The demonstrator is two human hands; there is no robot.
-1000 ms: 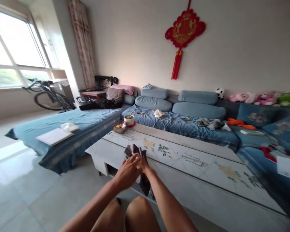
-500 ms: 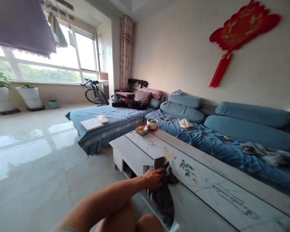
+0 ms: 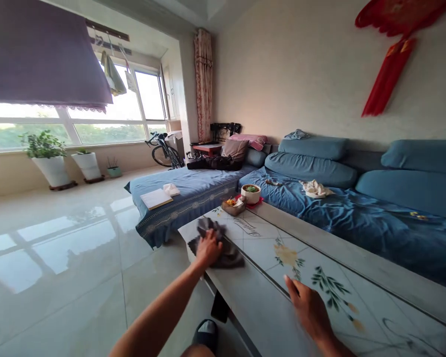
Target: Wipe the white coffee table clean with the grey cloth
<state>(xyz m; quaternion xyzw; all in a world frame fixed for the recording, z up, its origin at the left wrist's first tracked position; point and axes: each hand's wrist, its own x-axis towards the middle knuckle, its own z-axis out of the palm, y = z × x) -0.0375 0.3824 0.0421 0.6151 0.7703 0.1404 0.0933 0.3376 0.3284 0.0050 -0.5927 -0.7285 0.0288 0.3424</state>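
Note:
My left hand (image 3: 208, 248) presses down on a dark grey cloth (image 3: 228, 253) that lies bunched on the near left part of the white flower-patterned coffee table (image 3: 267, 258). Its fingers curl over the cloth. My right hand (image 3: 310, 310) rests flat on the tabletop nearer to me, fingers stretched out and holding nothing. At the table's far end stand a white bowl with green contents (image 3: 251, 194) and a small tray of snacks (image 3: 233, 205).
A long blue sofa (image 3: 357, 213) runs behind the table, with a crumpled white cloth (image 3: 314, 188) on it. A blue-covered chaise (image 3: 186, 193) bears a notebook (image 3: 156, 198). A bicycle (image 3: 165, 151) and potted plants (image 3: 50, 158) stand by the window. Glossy tiled floor lies to the left.
My left hand has pushed the cloth from the table's near edge up onto the top toward the far end. My right hand came off the cloth and now lies flat. The view swung left.

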